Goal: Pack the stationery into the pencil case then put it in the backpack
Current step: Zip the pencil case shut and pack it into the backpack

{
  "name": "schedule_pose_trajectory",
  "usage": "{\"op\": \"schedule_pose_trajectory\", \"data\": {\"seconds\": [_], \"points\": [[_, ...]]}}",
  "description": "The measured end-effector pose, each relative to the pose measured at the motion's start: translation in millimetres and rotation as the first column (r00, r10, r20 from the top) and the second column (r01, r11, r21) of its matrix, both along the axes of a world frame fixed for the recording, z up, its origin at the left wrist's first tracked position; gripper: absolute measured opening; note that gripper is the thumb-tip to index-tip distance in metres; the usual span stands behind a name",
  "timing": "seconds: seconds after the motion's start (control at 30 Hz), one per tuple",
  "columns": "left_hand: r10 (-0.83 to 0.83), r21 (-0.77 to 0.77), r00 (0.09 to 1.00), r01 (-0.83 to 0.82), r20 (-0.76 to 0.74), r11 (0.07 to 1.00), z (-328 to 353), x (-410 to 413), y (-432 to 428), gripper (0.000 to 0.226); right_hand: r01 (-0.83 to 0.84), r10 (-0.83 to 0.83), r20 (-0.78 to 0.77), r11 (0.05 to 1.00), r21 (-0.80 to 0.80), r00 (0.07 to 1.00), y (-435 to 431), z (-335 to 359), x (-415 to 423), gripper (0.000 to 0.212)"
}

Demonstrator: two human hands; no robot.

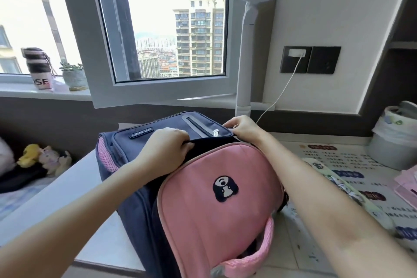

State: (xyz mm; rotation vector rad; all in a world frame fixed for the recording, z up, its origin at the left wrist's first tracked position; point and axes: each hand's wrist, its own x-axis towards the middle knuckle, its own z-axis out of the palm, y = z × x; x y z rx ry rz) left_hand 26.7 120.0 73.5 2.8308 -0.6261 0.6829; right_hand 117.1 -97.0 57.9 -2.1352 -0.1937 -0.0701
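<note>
Backpack (216, 187), navy with a pink front panel, stands mid-surface (97, 232), near me. Left hand (168, 144) grips the navy top edge at the opening, fingers curled over it. Right hand (242, 127) pinches the same edge further right, just beside the zipper pull (216, 131).

Strong daylight pours in through the window (178, 29) at the upper middle of the frame, where the sky is blown out to near white. The pane at the upper left is washed out too. The room is bright and evenly lit, with only soft, faint shadows. At the centre, the backpack (216, 187) shows a sharp pink panel, while its navy top holds little detail. Wide-angle distortion bows the window frame and tilts the wall at the right edge. The forearms (338, 221) at the bottom corners and the plush toys (45, 158) at the left edge look soft and smeared.
</note>
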Motion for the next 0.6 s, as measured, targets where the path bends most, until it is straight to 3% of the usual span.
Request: {"op": "schedule_pose_trajectory", "data": {"seconds": [0.17,0.33,0.47,0.53,0.6], "points": [[0.067,-0.253,0.998,-0.063,0.005,0.965,-15.3,-2.5,-1.5,0.024,0.156,-0.103,0.212,0.956,-0.249,0.972,-1.3,8.3,-5.6,0.012],[0.144,-0.385,0.989,-0.141,-0.021,0.912,-23.5,-1.5,-10.1,0.022,0.295,-0.13,0.321,0.784,-0.546,0.938,-4.3,22.9,-54.2,0.015],[0.146,-0.44,0.987,-0.16,-0.066,0.884,-20.5,-3.6,-9.5,0.02,0.452,-0.142,0.515,0.705,-0.547,0.845,37.8,13.2,-92.2,0.022],[0.103,-0.488,0.98,-0.174,-0.169,0.855,-13.8,-5.2,-7.4,0.017,0.448,-0.127,0.561,0.752,-0.483,0.818,63.7,4.7,-108.3,0.024],[-0.028,-0.622,0.937,-0.209,-0.349,0.754,-2.2,-1.4,-3.5,0.013,0.409,-0.133,0.571,0.826,-0.387,0.81,85.0,-2.6,-119.5,0.025]]}}
